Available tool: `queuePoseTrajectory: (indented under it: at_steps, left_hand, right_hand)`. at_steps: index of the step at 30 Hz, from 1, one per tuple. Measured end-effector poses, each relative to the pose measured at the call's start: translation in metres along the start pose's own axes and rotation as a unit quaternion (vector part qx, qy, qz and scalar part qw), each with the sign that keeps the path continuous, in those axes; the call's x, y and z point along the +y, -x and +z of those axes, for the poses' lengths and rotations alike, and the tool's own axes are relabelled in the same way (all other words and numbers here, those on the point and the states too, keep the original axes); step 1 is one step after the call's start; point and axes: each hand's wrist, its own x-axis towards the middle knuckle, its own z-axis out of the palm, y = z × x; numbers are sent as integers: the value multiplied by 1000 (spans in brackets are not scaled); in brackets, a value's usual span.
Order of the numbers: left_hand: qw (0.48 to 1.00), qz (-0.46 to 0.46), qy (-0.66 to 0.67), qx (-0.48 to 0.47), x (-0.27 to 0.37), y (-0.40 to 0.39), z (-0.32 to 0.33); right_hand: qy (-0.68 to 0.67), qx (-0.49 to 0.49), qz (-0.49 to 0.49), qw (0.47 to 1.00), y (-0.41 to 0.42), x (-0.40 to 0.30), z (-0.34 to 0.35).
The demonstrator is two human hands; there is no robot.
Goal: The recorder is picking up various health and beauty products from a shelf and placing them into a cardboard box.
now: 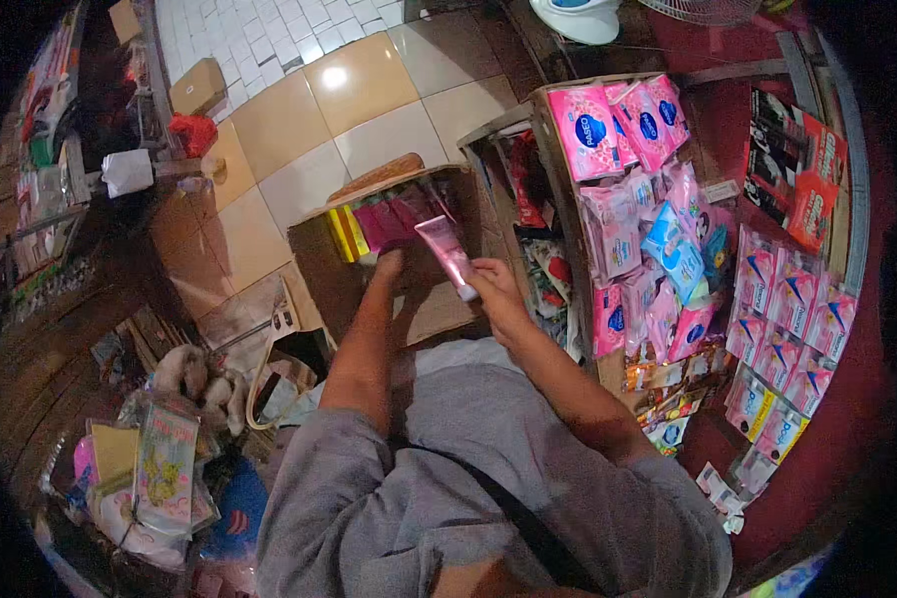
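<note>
A pink squeeze tube with a pale cap (445,250) is in my right hand (499,295), gripped near the cap end and tilted up to the left. It is held over an open cardboard box (318,288) in front of me. My left hand (390,263) reaches into the box, close against a row of magenta packages (389,223). Its fingers are in shadow and partly hidden, so I cannot tell whether they grip a package. Yellow packages (348,233) stand at the left end of that row.
On the right, a shelf holds pink Paseo tissue packs (589,131) and wet-wipe packs (673,250). Rexona sachets (781,291) hang beyond it. Plastic-wrapped goods (164,471) are piled at lower left. Floor tiles (359,82) stretch behind the box; a small carton (198,86) sits there.
</note>
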Motion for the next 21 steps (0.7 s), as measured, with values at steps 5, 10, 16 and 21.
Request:
queuePoseTrajectory:
  at_steps: [5,10,16,21]
  left_hand:
    - [985,16,-153,79,12,73,51]
    - [975,57,-184,113,49,162,88]
    - [960,115,-252,53,52,205,108]
    - [942,111,-313,54,42,216,104]
  right_hand:
    - [-2,68,123,990,-69,41,15]
    - [-14,148,154,977,-156,93,31]
    - [23,128,194,972,-268,172,-36]
    - [-30,132,232,963,-295,187,-10]
